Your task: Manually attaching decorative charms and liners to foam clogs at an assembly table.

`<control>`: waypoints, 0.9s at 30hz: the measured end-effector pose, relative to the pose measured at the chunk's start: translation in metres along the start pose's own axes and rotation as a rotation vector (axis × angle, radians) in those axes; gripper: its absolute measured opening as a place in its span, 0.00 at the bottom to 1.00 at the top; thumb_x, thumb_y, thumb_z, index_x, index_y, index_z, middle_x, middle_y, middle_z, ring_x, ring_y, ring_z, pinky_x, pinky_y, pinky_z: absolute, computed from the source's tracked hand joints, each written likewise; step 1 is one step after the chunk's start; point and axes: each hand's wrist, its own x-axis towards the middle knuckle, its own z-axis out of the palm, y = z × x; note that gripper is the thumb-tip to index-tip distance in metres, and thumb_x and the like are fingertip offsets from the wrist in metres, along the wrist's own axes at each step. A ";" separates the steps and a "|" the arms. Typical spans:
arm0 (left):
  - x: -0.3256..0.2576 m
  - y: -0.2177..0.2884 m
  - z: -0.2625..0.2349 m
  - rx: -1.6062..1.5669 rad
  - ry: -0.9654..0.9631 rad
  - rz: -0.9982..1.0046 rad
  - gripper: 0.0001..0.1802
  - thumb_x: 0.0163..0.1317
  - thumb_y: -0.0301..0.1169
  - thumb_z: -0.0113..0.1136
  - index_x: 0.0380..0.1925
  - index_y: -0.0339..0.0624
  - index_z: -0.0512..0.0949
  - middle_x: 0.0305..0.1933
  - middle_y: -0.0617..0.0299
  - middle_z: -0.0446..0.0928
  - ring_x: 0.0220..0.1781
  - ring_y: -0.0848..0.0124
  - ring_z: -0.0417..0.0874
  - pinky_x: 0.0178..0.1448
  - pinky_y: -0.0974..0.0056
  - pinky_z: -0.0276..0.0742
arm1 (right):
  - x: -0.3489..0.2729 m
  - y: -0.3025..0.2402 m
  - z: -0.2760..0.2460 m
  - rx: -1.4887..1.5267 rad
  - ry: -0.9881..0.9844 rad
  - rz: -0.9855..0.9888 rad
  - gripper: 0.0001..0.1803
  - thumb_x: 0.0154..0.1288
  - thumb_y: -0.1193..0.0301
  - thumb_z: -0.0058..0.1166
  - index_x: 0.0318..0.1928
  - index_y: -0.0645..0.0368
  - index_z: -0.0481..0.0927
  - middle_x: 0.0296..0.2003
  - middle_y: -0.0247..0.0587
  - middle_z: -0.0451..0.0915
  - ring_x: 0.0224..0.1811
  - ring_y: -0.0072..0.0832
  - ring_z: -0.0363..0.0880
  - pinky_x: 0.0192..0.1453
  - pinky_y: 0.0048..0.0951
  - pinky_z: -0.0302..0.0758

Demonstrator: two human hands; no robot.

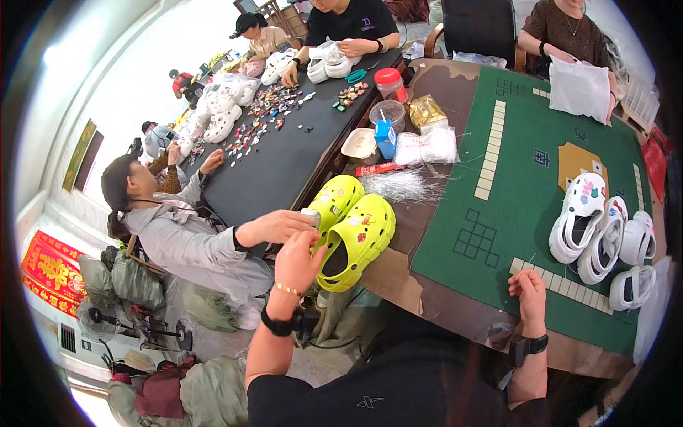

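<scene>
My left hand, with a gold bracelet and black wristband, is raised beside a pair of lime-yellow clogs decorated with small charms. Its fingers are bent together, touching or nearly touching a co-worker's hand; what they hold, if anything, is hidden. A small whitish object shows at that co-worker's fingertips. Over the green mat's near edge, my right hand has curled fingers with thumb and forefinger close together; a faint thin strand seems to rise from them. White clogs with charms stand to its right.
A green mat with rows of pale tiles covers the table. Thin clear plastic strands, a blue carton and a red-lidded jar lie beyond the yellow clogs. Co-workers sit around a black table with scattered charms.
</scene>
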 end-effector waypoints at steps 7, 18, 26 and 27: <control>0.031 -0.049 0.057 0.300 -0.220 -0.097 0.30 0.49 0.48 0.69 0.46 0.40 0.77 0.46 0.48 0.78 0.50 0.51 0.78 0.53 0.52 0.76 | 0.000 0.000 0.000 0.011 0.002 -0.002 0.08 0.70 0.72 0.46 0.32 0.59 0.75 0.30 0.36 0.80 0.28 0.18 0.75 0.33 0.20 0.72; 0.028 -0.053 0.078 -0.197 0.094 -0.093 0.13 0.49 0.29 0.63 0.36 0.37 0.81 0.30 0.43 0.79 0.33 0.47 0.81 0.37 0.53 0.74 | -0.001 0.001 -0.002 -0.002 0.013 0.003 0.09 0.70 0.71 0.46 0.33 0.60 0.77 0.32 0.38 0.81 0.30 0.20 0.77 0.35 0.22 0.75; 0.025 0.084 0.051 -0.393 -0.023 0.184 0.09 0.48 0.25 0.61 0.31 0.35 0.80 0.28 0.44 0.78 0.32 0.48 0.80 0.35 0.55 0.74 | -0.007 -0.006 0.003 -0.028 0.017 -0.029 0.09 0.70 0.71 0.46 0.33 0.59 0.77 0.37 0.39 0.81 0.32 0.20 0.77 0.37 0.22 0.74; 0.027 0.099 0.060 -0.416 -0.045 0.206 0.07 0.48 0.26 0.61 0.29 0.35 0.80 0.28 0.45 0.78 0.32 0.47 0.80 0.35 0.55 0.74 | -0.012 -0.011 0.008 -0.031 0.017 -0.031 0.09 0.70 0.71 0.46 0.33 0.59 0.77 0.37 0.39 0.81 0.32 0.20 0.77 0.37 0.22 0.74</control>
